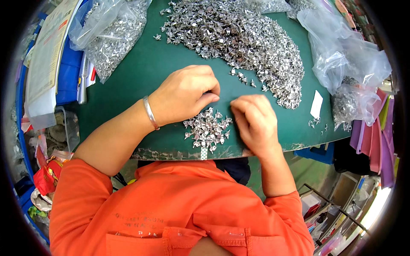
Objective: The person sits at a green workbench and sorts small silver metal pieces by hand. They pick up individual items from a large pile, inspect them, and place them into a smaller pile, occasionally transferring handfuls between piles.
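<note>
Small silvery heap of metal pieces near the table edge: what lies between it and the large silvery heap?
The head view shows green tabletop, the person's left hand, and loose metal pieces by the large heap.

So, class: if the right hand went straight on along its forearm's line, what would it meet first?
The right hand would likely meet stray metal pieces before the large pile, though its height is unclear.

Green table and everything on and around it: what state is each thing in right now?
Left hand: fingers curled; any grip unclear.
Right hand: fingers curled; any grip unclear.
Small metal pile: loose, near the table's front edge.
Large metal heap: loose, spread out.
Left plastic bag: metal pieces inside.
Right plastic bag: crumpled, metal pieces inside.
Bracelet: worn on left wrist.
Table: front edge scuffed.
</note>
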Tool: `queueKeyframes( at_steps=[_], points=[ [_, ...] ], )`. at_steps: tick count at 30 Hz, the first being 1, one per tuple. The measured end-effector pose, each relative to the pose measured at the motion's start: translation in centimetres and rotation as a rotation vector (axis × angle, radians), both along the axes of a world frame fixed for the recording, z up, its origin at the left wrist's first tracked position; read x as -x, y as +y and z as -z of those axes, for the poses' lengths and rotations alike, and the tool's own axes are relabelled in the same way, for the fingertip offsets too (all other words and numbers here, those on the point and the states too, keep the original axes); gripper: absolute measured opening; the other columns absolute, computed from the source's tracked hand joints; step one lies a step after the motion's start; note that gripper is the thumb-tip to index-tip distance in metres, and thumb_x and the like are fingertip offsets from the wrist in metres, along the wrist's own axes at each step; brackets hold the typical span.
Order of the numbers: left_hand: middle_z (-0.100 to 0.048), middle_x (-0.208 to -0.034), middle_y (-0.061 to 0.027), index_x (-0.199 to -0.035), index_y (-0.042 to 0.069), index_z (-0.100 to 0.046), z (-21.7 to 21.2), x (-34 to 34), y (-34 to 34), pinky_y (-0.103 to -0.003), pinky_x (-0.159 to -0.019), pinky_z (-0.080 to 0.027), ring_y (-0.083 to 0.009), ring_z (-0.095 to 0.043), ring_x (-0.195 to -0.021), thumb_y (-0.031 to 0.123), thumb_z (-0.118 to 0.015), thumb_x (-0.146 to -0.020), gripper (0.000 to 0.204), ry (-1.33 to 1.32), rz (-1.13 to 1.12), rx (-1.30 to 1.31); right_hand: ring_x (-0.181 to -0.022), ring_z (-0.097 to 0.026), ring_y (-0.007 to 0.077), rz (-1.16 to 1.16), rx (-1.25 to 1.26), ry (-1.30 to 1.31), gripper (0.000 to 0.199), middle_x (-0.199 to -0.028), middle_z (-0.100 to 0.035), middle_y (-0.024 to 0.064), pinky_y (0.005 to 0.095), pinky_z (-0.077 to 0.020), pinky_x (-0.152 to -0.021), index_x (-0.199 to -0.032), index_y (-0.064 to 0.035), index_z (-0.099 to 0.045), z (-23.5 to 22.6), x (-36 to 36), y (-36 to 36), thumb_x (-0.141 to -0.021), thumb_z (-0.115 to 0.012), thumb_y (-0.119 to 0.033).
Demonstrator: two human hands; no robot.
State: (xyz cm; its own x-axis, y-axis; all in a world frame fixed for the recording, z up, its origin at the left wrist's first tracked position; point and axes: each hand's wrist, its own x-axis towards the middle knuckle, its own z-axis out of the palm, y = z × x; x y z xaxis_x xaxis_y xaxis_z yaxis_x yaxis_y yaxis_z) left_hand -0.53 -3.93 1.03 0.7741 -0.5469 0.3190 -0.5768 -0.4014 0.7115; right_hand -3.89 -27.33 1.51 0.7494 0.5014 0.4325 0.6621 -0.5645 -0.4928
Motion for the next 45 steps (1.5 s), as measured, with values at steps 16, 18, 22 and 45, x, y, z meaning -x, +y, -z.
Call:
queueKeyframes(
  at_steps=[16,18,22,45],
  points=[
    [-0.062,-0.084,-0.0102,-0.087,0.003,-0.066,0.5,-0.2,0.5,-0.039,-0.071,-0.049,-0.0297,-0.061,-0.080,0.005,-0.071,-0.083,0.006,0.011,0.064,0.039,-0.086,-0.065,0.0286,-0.055,-0.065,0.251,0.020,-0.093,-0.070,0.0087,0.0373,-0.0502,-0.078,-0.095,-0.0050,-0.069,-1.4,0.5,0.4,-0.077,-0.077,0.000],
    [-0.062,-0.084,-0.0103,-0.087,0.003,-0.066,0.5,-0.2,0.5,-0.039,-0.071,-0.049,-0.0296,-0.061,-0.079,0.005,-0.071,-0.083,0.006,0.000,0.063,0.031,-0.084,-0.065,0.0283,-0.064,-0.056,0.215,0.019,-0.090,-0.070,0.0081,0.0368,-0.0500,-0.077,-0.092,-0.0053,-0.068,-1.1,0.8,0.5,-0.076,-0.078,0.000],
    [-0.063,-0.084,-0.0100,-0.087,0.003,-0.066,0.7,-0.2,0.3,-0.038,-0.071,-0.050,-0.0289,-0.062,-0.079,0.005,-0.070,-0.084,0.005,-0.004,0.039,0.051,-0.080,-0.066,0.0273,0.051,-0.100,0.263,0.017,-0.088,-0.069,0.0094,0.0362,-0.0518,-0.072,-0.091,-0.0037,-0.068,-0.8,1.5,0.2,-0.078,-0.075,0.004],
    [-0.069,-0.089,-0.0124,-0.095,0.002,-0.069,-0.3,0.5,-0.1,-0.037,-0.073,-0.054,-0.0296,-0.067,-0.080,0.006,-0.068,-0.089,0.008,0.092,0.106,0.032,-0.084,-0.067,0.0289,0.290,-0.208,0.191,0.014,-0.091,-0.069,0.0112,0.0364,-0.0546,-0.075,-0.087,-0.0016,-0.068,-0.1,2.3,0.7,-0.077,-0.077,0.003]
  ],
)
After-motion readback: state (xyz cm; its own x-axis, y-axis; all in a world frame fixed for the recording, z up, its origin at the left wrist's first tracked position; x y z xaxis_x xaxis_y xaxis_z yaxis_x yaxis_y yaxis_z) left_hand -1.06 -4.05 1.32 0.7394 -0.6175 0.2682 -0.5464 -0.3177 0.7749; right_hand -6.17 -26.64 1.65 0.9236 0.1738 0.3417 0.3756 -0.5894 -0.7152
